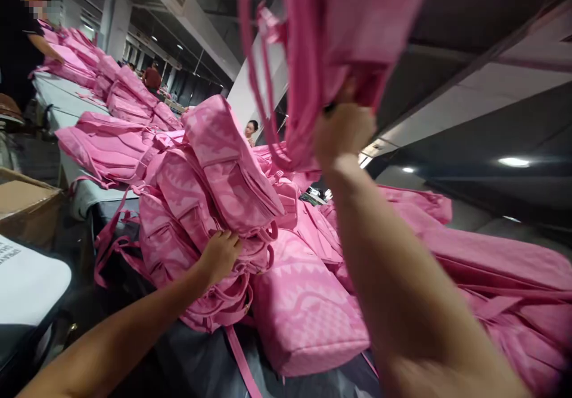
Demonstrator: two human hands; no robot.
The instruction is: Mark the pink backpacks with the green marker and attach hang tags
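Raised in front of me, my right hand [344, 127] is closed on a pink backpack [357, 16], blurred by motion, its straps dangling on the left. My left hand [222, 255] presses with curled fingers against a stack of pink backpacks [179, 207], gripping the fabric of one just below the topmost backpack [232, 165]. That top one leans tilted over the others and has a lighter camouflage-like pattern. Right of the stack, another pink backpack [313, 308] with a jagged-teeth print lies on the dark table cover.
More pink bags [491, 255] are heaped on the right. A long table [67, 103] carries a row of bags toward the back left, where a person in dark clothes [18, 40] stands. A cardboard box [27, 204] and a white printed item [31, 279] are at left.
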